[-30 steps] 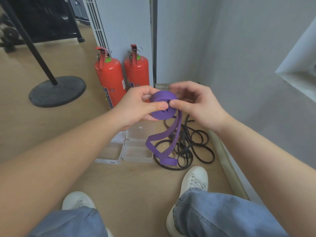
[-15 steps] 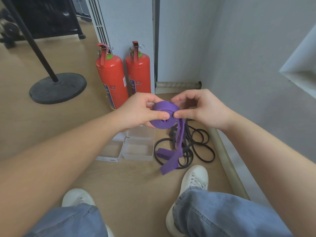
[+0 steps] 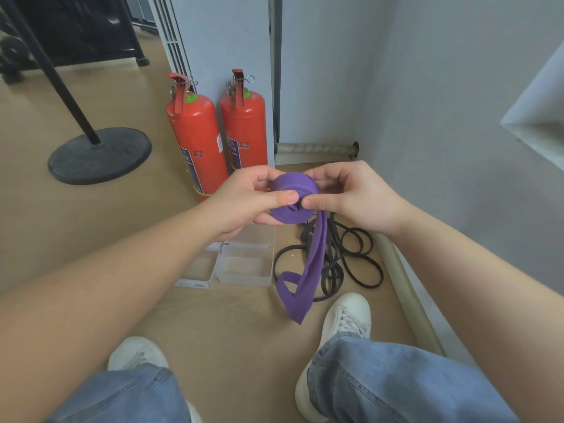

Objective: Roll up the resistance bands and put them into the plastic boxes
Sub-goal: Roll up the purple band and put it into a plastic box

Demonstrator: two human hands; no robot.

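A tan floor [image 3: 91,239] runs into a corner of pale grey walls, and two clear plastic boxes [image 3: 244,280] sit open-topped on it, side by side and touching. Held in the air above the boxes, a purple band [image 3: 294,190] is wound into a thick coil between both hands. The left hand [image 3: 244,199] grips the coil's left side, fingers curled underneath and behind, thumb pressed flat across its near face. The right hand [image 3: 357,199] pinches the coil's right side, thumb tip on the near face close to the centre, fingers curled over the top. The unrolled end of the band hangs down to the right of the boxes and doubles back in a loop; whether it touches the floor cannot be told. A tangle of black bands [image 3: 351,264] lies on the floor just right of the boxes. Two red fire extinguishers [image 3: 195,141] stand upright right behind the boxes. A round black stand base [image 3: 100,154] lies well to their left. White shoes [image 3: 348,315] and blue jeans [image 3: 396,377] are on the near side of the boxes.
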